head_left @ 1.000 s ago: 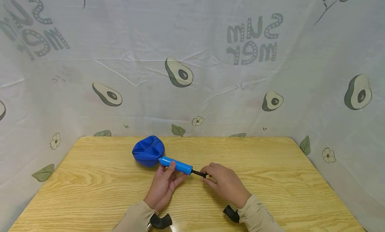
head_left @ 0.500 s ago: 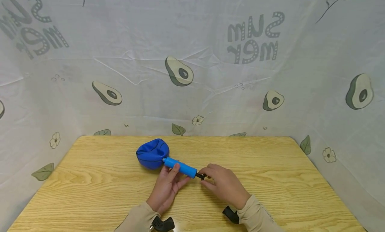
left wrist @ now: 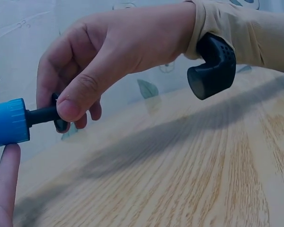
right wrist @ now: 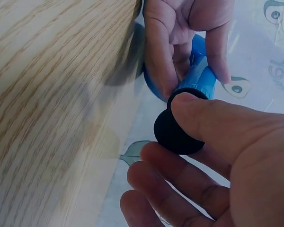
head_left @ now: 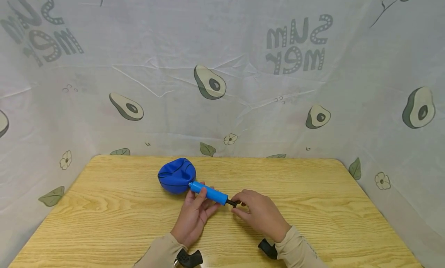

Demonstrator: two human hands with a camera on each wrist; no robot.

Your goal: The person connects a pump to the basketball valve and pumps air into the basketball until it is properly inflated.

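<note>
We note a pale, creased cloth (head_left: 167,32) printed with avocados (head_left: 209,82), leaves (head_left: 207,149) and mirrored "summer" lettering (head_left: 293,59), surrounding a yellowish wood-grain table (head_left: 101,210).

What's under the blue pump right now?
Under the blue pump is the left hand, one finger against its underside in the left wrist view; the wooden table lies below. From the head view, the barrel covers parts of both.
</note>
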